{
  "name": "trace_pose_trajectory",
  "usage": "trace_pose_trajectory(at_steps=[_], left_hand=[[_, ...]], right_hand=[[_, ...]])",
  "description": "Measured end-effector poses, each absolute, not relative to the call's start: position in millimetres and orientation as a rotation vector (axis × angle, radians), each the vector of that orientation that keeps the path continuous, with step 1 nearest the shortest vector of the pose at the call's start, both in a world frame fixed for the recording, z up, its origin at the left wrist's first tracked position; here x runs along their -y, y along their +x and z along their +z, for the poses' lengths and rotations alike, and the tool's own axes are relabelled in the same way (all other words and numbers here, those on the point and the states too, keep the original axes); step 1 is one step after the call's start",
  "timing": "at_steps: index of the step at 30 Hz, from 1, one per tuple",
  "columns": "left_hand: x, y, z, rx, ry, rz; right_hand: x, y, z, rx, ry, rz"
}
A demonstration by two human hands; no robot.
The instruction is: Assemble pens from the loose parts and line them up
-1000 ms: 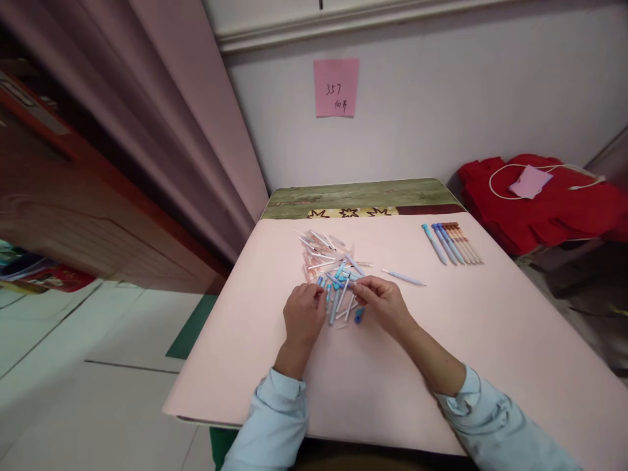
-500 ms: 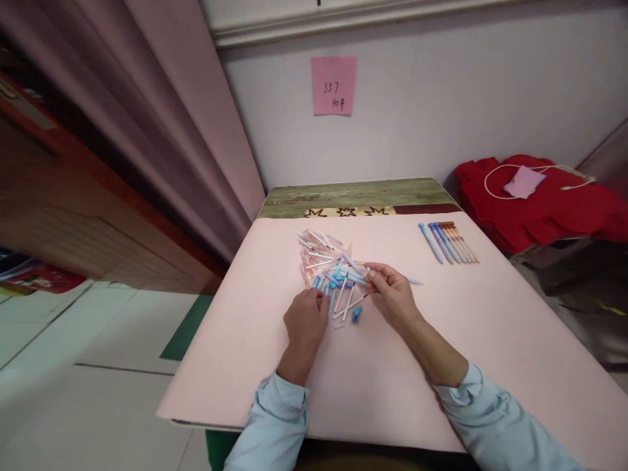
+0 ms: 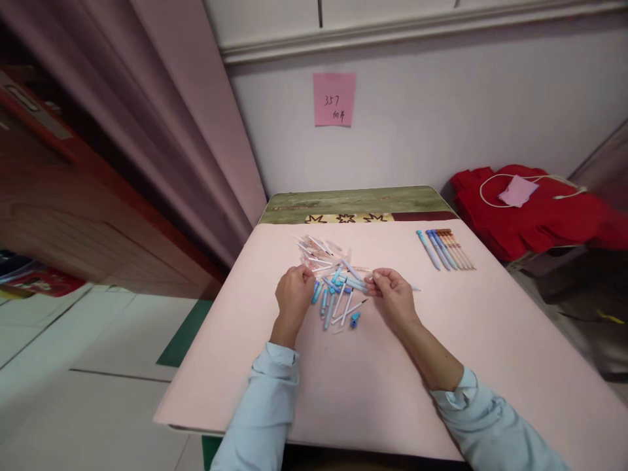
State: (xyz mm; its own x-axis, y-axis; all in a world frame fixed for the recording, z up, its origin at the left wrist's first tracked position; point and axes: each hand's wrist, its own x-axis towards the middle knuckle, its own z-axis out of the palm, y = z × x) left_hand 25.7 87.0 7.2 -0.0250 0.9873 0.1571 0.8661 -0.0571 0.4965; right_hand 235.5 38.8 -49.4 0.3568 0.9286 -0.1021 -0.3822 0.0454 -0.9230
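My left hand (image 3: 293, 293) is closed at the left side of a loose pile of pen parts, fingertips beside the pinkish pieces (image 3: 314, 252). Anything in its fingers is too small to make out. My right hand (image 3: 396, 296) pinches a pale pen part between thumb and fingers at the pile's right side. Between the hands lie light-blue barrels (image 3: 330, 313), white refills (image 3: 339, 297) and blue pieces (image 3: 324, 301). A small blue cap (image 3: 354, 318) lies in front. A pale pen tip (image 3: 416, 288) sticks out beyond my right hand.
A row of pens (image 3: 445, 250), blue and brown-topped, lies at the table's back right. Pink paper covers the table (image 3: 373, 386). Red cloth (image 3: 549, 222) with a white cable is beyond the right edge. A pink note (image 3: 334, 98) hangs on the wall; a curtain (image 3: 206, 131) stands left.
My left hand has moved left and away from me, off the blue pieces to beside the pinkish ones. My right hand stays in nearly the same place. The view has tilted up slightly.
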Motion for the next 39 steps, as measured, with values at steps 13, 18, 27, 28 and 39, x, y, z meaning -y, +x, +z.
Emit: trace_pose_trajectory(at_steps=[13, 18, 27, 28, 39], left_hand=[[-87, 42, -24, -1.399, 2.727, 0.555], [-88, 44, -23, -1.411, 2.797, 0.476], [-82, 49, -22, -1.429, 2.868, 0.360], [-82, 49, -23, -1.439, 2.867, 0.372], [-86, 47, -30, -1.383, 2.869, 0.461]], right_hand=[[-40, 234, -58, 0.663, -1.065, 1.160], [-44, 232, -65, 0.686, -1.046, 1.151], [-45, 232, -66, 0.667, -1.046, 1.161], [-45, 232, -66, 0.666, -1.047, 1.163], [-44, 233, -67, 0.673, -1.048, 1.170]])
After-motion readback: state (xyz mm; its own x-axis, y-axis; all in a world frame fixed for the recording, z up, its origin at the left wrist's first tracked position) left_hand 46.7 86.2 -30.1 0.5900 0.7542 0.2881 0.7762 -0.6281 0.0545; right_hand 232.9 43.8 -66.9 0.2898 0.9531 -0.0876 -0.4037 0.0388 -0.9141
